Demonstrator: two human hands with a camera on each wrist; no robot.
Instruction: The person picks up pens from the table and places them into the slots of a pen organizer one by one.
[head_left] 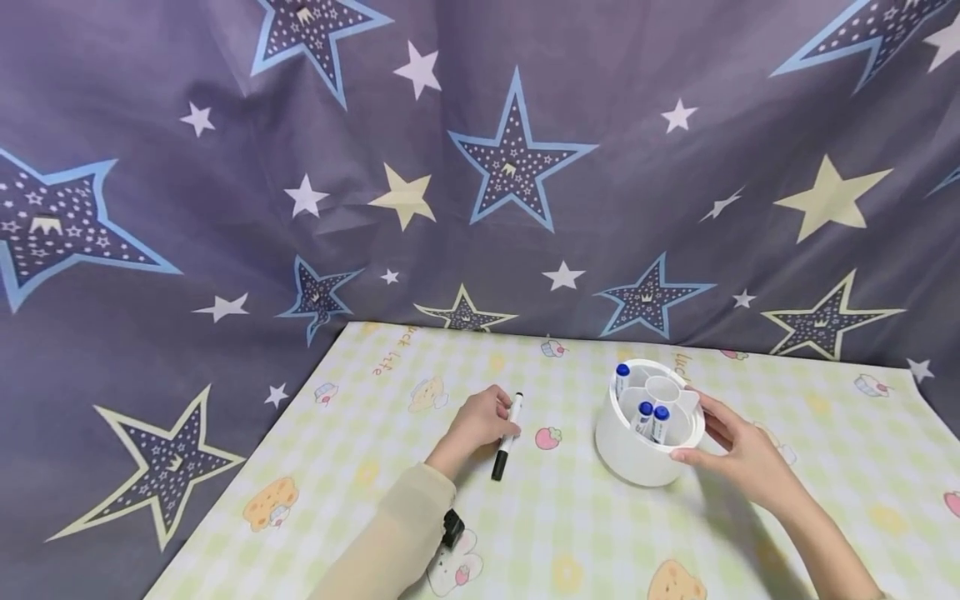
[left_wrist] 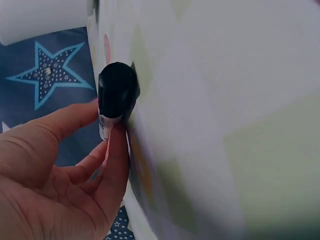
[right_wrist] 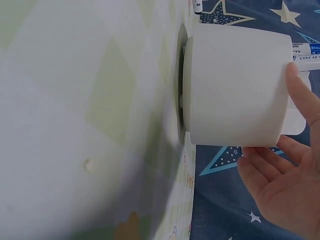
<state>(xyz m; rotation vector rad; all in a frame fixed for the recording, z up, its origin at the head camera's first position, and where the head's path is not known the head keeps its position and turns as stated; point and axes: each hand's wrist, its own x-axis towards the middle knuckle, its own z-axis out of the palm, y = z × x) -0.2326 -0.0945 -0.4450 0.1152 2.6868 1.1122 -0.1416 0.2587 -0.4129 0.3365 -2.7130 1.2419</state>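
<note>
My left hand pinches a white marker with a black cap between thumb and fingers, low over the tablecloth. In the left wrist view the black cap faces the camera, and the thumb and a finger meet the white barrel just behind it. A round white pen holder stands upright to the right. My right hand holds it at its right side, thumb on the near rim and fingers round the far side. Inside the holder, several blue-capped markers stand in separate compartments.
A green-and-white checked tablecloth with cartoon prints covers the table. Behind and to the left hangs a dark curtain patterned with stars. A black wrist strap shows at the left sleeve.
</note>
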